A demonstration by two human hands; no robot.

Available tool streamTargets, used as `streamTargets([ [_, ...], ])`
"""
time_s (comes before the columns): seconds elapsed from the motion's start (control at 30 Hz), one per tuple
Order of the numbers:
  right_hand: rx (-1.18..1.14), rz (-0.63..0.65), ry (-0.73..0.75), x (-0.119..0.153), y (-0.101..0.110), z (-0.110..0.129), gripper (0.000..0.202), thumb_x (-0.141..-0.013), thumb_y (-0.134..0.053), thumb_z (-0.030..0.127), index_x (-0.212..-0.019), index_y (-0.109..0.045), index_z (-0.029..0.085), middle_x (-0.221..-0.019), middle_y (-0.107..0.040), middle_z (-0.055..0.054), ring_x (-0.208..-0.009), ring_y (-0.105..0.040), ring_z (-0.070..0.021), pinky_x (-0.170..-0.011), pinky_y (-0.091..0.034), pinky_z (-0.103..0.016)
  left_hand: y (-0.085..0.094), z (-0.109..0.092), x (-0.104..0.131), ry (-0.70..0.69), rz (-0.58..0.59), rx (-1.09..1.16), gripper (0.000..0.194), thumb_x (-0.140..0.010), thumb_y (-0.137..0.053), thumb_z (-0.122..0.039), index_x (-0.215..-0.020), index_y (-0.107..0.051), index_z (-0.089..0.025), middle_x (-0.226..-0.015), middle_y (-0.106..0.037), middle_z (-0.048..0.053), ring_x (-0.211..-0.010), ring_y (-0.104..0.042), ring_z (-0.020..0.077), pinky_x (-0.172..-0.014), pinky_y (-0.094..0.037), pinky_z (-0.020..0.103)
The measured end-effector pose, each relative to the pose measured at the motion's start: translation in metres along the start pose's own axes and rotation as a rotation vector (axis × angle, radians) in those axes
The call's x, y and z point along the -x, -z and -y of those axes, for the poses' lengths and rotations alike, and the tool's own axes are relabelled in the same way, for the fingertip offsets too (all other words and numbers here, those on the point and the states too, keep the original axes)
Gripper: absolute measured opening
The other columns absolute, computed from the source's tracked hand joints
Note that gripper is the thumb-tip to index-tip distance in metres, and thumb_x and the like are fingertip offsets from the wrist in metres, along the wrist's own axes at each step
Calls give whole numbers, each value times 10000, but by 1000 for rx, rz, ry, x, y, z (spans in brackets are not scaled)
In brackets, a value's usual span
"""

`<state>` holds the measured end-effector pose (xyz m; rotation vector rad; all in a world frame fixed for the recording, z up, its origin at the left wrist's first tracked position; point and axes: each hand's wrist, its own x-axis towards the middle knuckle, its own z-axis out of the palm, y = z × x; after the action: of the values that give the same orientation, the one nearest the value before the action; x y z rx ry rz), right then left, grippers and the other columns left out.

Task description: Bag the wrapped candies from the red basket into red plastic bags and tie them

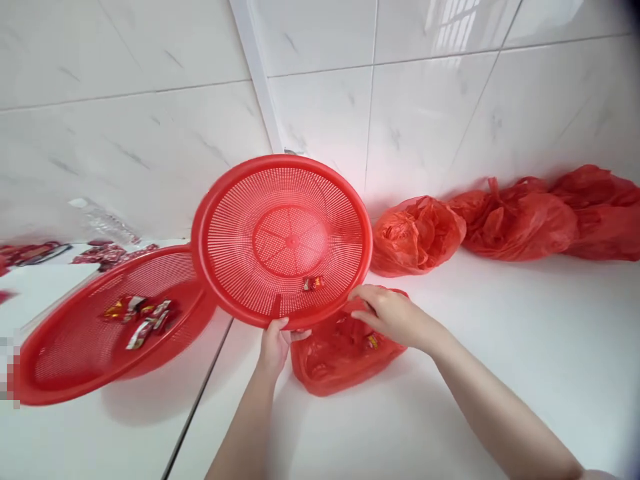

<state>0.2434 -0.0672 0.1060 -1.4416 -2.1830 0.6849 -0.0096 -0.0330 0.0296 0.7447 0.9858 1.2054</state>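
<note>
A round red plastic basket (235,193) with slotted sides is tilted, its inside facing me. My left hand (274,350) grips its lower rim, thumb in front and fingers underneath. One small red wrapped packet (313,283) lies low inside. Beneath the basket an open red plastic bag (330,373) rests on the white table, with several small wrapped pieces in it, partly hidden. My right hand (383,310) hovers over the bag, close to the basket's lower right rim. Its thumb and index finger are apart, and I see nothing between them.
Another red basket (65,360) stands at the left with several wrapped packets (143,317) inside. Filled red bags (515,220) line the tiled wall (425,120) at the right. A clear plastic bottle (107,223) and red packets lie at the back left. A seam (200,393) crosses the table.
</note>
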Motion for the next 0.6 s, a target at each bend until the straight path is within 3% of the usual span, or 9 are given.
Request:
streamTargets([
  [0.17,-60,-14,56,-6,-16,-1,312,-1002,-308,312,-898,-587,217,-791,-639,-21,-699,-596,-146,-666,-451,-278,0,4,2,21,15,12,250,-659,-643,-293,-856,-680,-145,-792,-703,52,-702,-645,181,-623,-596,328],
  [0.27,-208,43,29,-12,-29,-6,327,-998,-296,308,-1137,-580,225,-834,-652,-30,-692,-631,-135,-596,-472,-245,1,4,3,23,21,15,297,-668,-641,-282,-936,-668,-156,-883,-715,62,-794,-665,215,-648,-598,340],
  [0.37,-352,82,-77,-16,-35,-10,393,-983,-340,376,-1332,-476,256,-925,-679,-41,-711,-663,-138,-536,-485,-227,2,1,4,15,21,5,264,-669,-633,-281,-895,-659,-146,-842,-713,62,-778,-668,219,-658,-600,355],
  [0.47,-326,102,-64,-15,-30,-9,365,-923,-487,435,-1237,-528,254,-836,-679,-5,-655,-642,-141,-588,-501,-256,3,-3,4,-14,16,0,245,-675,-631,-276,-883,-648,-147,-801,-707,46,-722,-663,198,-674,-600,365],
  [0.6,-102,129,45,-9,-16,-1,368,-848,-621,433,-1161,-567,248,-1007,-682,-47,-908,-646,-212,-762,-495,-330,3,-7,5,-28,12,-1,245,-680,-634,-269,-892,-638,-147,-815,-706,38,-682,-659,181,-683,-602,377],
])
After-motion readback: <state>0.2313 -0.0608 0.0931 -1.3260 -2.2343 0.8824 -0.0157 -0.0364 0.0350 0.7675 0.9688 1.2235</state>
